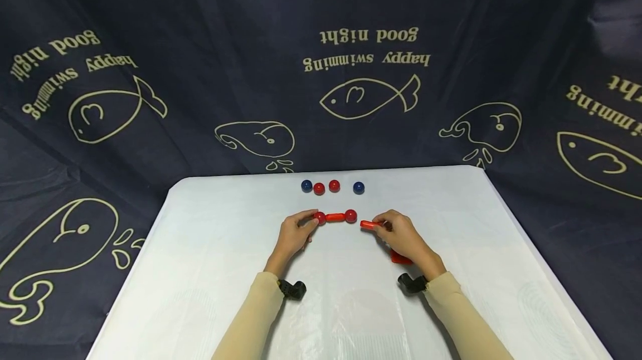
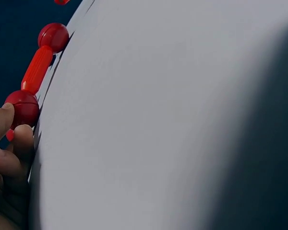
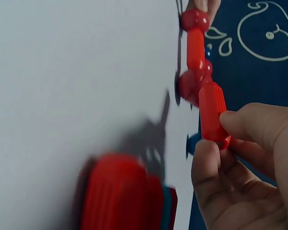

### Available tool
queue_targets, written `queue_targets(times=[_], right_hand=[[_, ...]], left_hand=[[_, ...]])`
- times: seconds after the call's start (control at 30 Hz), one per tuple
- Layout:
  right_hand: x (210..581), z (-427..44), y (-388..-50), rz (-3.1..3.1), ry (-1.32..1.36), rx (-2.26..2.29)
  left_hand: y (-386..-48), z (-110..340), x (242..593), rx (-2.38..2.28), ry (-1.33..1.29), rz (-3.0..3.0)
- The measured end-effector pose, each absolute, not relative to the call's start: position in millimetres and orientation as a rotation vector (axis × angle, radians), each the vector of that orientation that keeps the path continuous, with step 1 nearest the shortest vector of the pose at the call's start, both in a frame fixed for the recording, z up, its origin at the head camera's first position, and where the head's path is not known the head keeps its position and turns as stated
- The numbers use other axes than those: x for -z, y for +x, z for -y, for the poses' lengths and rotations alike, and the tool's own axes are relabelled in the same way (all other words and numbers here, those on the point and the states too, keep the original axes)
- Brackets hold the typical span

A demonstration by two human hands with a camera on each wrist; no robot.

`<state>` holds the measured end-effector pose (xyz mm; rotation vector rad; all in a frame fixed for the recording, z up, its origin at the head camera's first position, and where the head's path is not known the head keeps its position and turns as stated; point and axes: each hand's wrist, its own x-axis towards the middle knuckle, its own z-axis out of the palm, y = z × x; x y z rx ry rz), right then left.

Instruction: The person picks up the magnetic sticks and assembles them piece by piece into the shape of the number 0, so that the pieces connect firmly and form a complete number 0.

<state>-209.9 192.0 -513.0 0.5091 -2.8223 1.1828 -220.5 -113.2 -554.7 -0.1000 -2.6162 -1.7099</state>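
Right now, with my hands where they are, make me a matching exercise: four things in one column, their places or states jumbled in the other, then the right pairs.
Things
1. Left hand
2. Right hand
3. Red rod nearer the left hand
4. Rightmost blue ball

Places or states
A. Between two joined red balls
B. Pinching a separate red rod
C. To the right of two loose red balls
D. Holding a red ball

Pairs: 1-D, 2-B, 3-A, 4-C
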Motion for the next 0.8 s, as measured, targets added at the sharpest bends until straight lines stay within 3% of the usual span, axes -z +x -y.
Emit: queue_targets(times=[0.8], right_hand=[[528, -134, -204, 2.747, 0.531, -1.337]], left_hand=[[-223, 113, 556, 1.688, -0.080, 2.653]])
